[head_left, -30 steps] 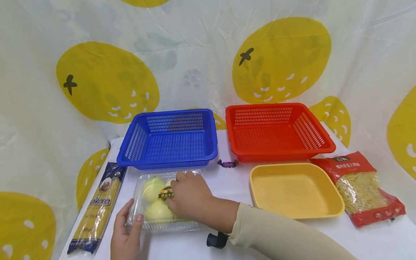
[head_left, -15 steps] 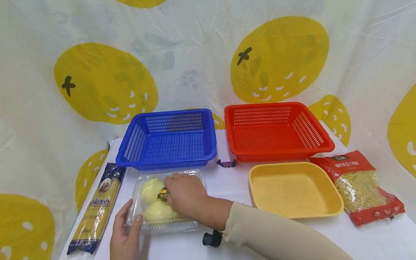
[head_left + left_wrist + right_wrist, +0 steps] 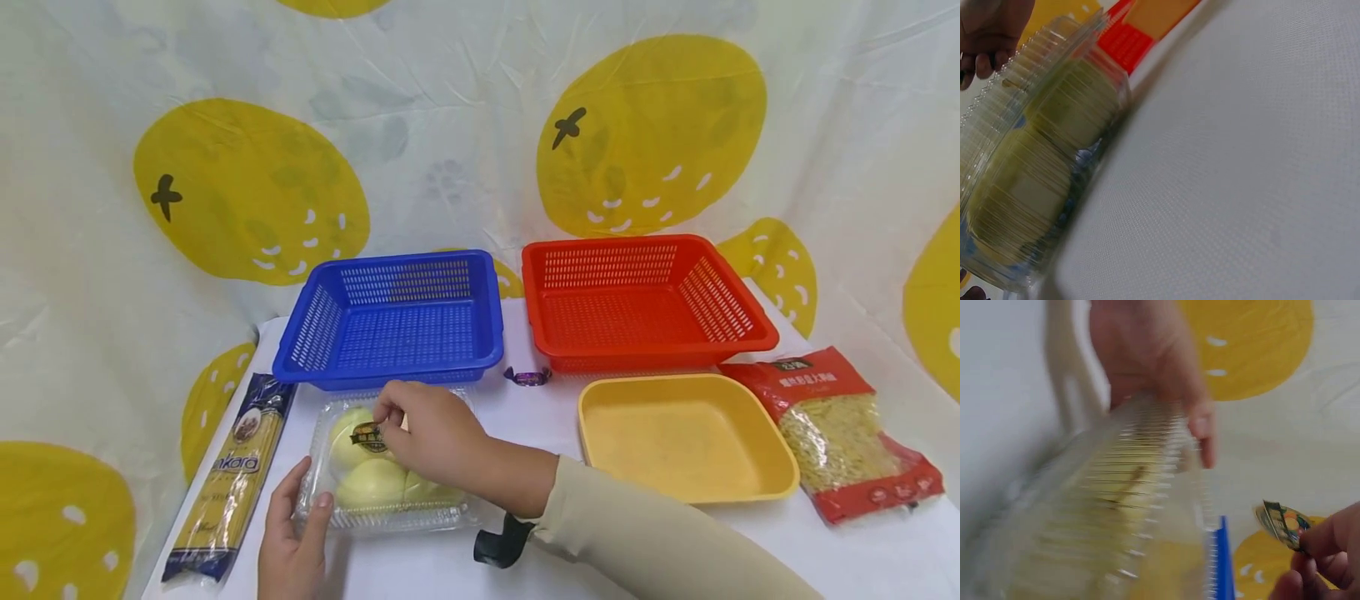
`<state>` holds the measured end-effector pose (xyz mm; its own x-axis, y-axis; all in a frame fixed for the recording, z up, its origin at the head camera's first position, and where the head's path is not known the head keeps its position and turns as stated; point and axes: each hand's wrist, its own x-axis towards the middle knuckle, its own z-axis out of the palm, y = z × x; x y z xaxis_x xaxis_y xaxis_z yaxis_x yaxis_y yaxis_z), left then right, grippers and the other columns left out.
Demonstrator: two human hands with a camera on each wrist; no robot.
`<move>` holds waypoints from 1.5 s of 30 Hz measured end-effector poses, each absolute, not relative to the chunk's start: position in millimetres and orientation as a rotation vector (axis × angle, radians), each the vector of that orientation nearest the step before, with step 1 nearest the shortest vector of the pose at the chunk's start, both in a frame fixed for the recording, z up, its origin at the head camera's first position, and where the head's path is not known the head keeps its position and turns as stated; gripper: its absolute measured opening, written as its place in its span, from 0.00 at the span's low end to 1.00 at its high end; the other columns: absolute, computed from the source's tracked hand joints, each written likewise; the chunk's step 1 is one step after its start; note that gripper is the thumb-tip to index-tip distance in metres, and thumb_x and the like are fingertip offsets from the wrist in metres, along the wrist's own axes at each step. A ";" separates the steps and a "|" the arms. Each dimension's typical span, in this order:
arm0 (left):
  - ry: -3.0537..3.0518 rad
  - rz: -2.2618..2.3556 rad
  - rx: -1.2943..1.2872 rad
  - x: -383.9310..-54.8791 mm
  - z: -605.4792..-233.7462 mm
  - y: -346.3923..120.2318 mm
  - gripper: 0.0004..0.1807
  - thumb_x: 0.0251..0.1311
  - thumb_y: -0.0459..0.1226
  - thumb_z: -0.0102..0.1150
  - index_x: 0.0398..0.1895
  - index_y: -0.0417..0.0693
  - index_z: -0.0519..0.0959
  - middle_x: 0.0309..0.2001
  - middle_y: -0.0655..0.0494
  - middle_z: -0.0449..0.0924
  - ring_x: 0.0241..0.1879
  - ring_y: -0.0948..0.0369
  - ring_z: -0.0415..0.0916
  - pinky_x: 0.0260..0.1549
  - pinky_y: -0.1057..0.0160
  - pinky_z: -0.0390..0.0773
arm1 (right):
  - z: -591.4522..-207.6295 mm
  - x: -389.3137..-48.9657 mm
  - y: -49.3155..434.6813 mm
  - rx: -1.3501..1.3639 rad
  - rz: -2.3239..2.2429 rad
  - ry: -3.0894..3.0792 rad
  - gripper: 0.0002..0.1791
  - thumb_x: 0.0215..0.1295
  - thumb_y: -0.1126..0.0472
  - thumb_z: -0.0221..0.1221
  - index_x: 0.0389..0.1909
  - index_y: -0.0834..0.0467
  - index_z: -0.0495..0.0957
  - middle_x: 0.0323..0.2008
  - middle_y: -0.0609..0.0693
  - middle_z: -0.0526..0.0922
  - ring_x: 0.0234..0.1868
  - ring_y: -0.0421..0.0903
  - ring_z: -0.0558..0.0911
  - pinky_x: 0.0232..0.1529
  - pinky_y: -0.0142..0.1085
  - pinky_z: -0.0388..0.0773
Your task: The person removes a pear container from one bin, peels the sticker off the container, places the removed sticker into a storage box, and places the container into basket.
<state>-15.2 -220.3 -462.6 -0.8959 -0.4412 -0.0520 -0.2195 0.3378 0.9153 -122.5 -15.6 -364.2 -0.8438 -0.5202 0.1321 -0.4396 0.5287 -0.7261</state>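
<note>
A clear plastic clamshell box (image 3: pixel 322 454) stands in front of the blue basket, its lid down over several pale yellow-green fruits (image 3: pixel 371 485). My left hand (image 3: pixel 294 533) grips the box's near left corner, thumb at the front and fingers along the side. Over the lid, my right hand (image 3: pixel 431 433) pinches a black and gold label sticker (image 3: pixel 369 437) between thumb and fingers. In the right wrist view the sticker (image 3: pixel 1282 525) hangs apart from the box, slightly bent. The palm side of the right hand (image 3: pixel 994 31) shows above the box in the left wrist view.
Behind the box stand a blue basket (image 3: pixel 408 371) and a red basket (image 3: pixel 652 354), with a purple wrapped candy (image 3: pixel 528 377) between. A yellow tray (image 3: pixel 686 433) and a red bag of pasta (image 3: pixel 832 433) lie right. A spaghetti pack (image 3: pixel 232 475) lies left.
My right hand has shifted slightly left and turned, and the sticker has come up from the lid in its fingers. The left hand has stayed at the box's corner.
</note>
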 end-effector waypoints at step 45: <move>-2.413 -1.616 0.475 -12.7 -460.5 -226.5 0.34 0.81 0.46 0.56 0.84 0.54 0.60 0.82 0.44 0.60 0.81 0.42 0.54 0.79 0.37 0.48 | -347.1 -159.6 219.8 -0.776 -0.869 2.420 0.04 0.77 0.60 0.63 0.43 0.49 0.76 0.34 0.46 0.80 0.36 0.46 0.79 0.33 0.35 0.79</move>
<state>-12.7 -226.5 -460.5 -0.9288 -0.3705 -0.0133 -0.1532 0.3510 0.9237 -159.6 219.8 -347.1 -0.7396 -0.6363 -0.2193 -0.3513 0.6429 -0.6806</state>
